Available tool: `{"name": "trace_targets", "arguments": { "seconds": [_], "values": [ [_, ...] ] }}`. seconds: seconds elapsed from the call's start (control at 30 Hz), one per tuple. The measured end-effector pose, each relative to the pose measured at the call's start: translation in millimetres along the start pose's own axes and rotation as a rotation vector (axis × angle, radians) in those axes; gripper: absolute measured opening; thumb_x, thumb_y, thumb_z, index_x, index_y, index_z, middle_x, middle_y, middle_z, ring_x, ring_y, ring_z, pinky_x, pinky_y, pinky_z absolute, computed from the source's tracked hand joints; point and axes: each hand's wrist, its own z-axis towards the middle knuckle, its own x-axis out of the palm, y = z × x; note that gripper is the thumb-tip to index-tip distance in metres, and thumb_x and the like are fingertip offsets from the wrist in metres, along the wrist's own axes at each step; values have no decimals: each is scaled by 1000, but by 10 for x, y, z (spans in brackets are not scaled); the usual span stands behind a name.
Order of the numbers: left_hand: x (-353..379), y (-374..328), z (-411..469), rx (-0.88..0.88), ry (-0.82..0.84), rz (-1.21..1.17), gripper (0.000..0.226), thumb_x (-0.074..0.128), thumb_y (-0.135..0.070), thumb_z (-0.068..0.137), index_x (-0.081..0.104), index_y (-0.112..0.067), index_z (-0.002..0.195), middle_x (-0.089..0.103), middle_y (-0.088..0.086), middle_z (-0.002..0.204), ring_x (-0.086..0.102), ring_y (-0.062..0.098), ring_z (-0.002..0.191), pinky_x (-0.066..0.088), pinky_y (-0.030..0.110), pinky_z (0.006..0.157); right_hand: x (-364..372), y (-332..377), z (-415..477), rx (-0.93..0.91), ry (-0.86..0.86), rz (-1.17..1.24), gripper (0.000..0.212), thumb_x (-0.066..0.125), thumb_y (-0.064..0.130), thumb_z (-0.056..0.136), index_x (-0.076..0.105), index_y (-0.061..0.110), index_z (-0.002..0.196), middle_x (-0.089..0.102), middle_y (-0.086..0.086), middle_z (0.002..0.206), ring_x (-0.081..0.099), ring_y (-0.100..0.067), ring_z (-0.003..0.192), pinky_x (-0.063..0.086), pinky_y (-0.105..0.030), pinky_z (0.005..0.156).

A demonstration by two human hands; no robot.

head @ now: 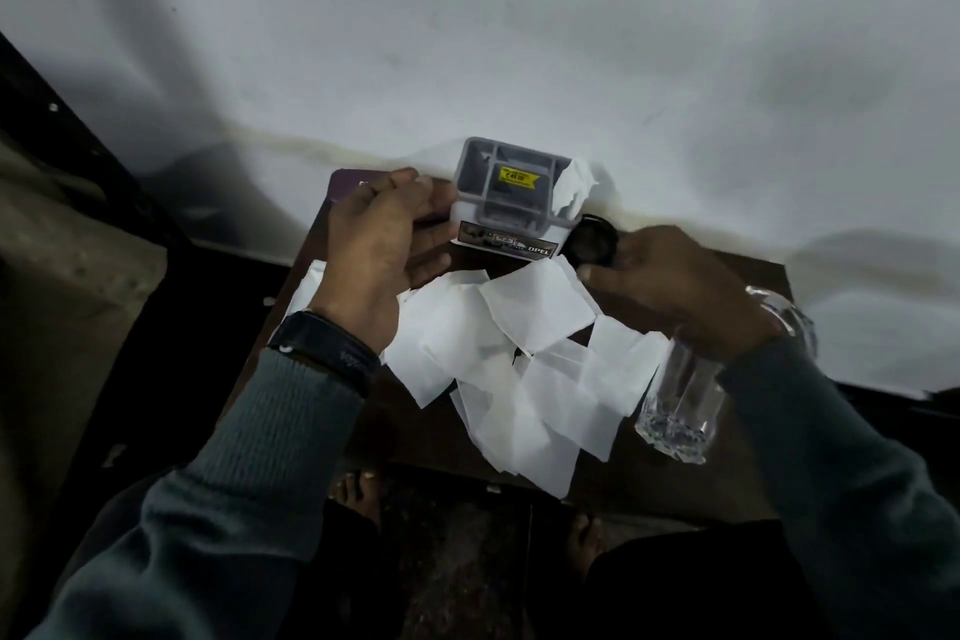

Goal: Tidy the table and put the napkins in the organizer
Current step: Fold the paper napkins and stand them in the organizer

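Observation:
A grey plastic organizer (506, 195) with a yellow price sticker and an "OPEL" label stands at the far edge of a small dark table (415, 426). My left hand (382, 244) grips its left side. One crumpled white napkin (574, 190) sticks out of its right compartment. Several flat white napkins (519, 364) lie scattered over the table's middle. My right hand (670, 276) hovers at the organizer's right, fingers closed on a small black round object (592, 242).
An upright clear drinking glass (680, 405) stands at the table's right, under my right forearm. A white wall rises behind the table. Dark furniture is at the left. Bare feet (358, 494) show below the table's near edge.

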Motion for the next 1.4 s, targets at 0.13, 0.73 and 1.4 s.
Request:
{"name": "trace_targets", "arguments": {
  "seconds": [0.13, 0.73, 1.4],
  "values": [
    [52, 34, -8, -8, 15, 45, 8, 61, -23, 100, 66, -24, 107, 81, -3, 101, 75, 16, 81, 61, 27, 66, 255, 26, 51, -51, 76, -115, 54, 79, 48, 84, 50, 9, 60, 55, -10, 62, 50, -24, 59, 39, -35, 64],
    [-20, 17, -14, -6, 19, 164, 7, 61, -26, 100, 67, -25, 104, 82, -3, 100, 74, 18, 85, 60, 35, 79, 538, -21, 247, 22, 14, 276, 15, 86, 23, 81, 74, 16, 85, 66, 4, 71, 61, -14, 71, 46, -25, 66],
    [65, 282, 12, 200, 528, 514, 59, 90, -10, 75, 66, -17, 128, 81, 3, 105, 78, 17, 98, 63, 29, 76, -90, 267, -344, -265, 383, 851, 40, 82, 2, 80, 71, 16, 116, 70, -29, 114, 74, -33, 98, 63, -47, 84]
  ]
}}
